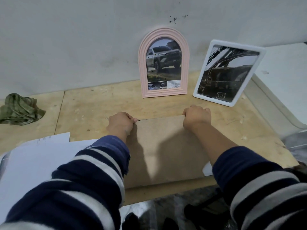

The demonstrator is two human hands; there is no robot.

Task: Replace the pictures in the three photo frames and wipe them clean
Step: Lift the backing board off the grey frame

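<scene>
A brown backing board (166, 146) of a photo frame lies flat on the table in front of me. My left hand (121, 122) grips its far left corner and my right hand (196, 118) grips its far right corner, fingers curled over the far edge. A white corner (207, 170) shows under the board near my right sleeve. A pink arched frame (163, 63) with a pickup truck picture leans on the wall. To its right leans a white rectangular frame (228, 73) holding a dark car picture.
A crumpled green cloth (19, 109) lies at the far left of the wooden table (93, 107). White paper sheets (33, 156) lie under my left arm. A white appliance or box (285, 90) stands at the right edge.
</scene>
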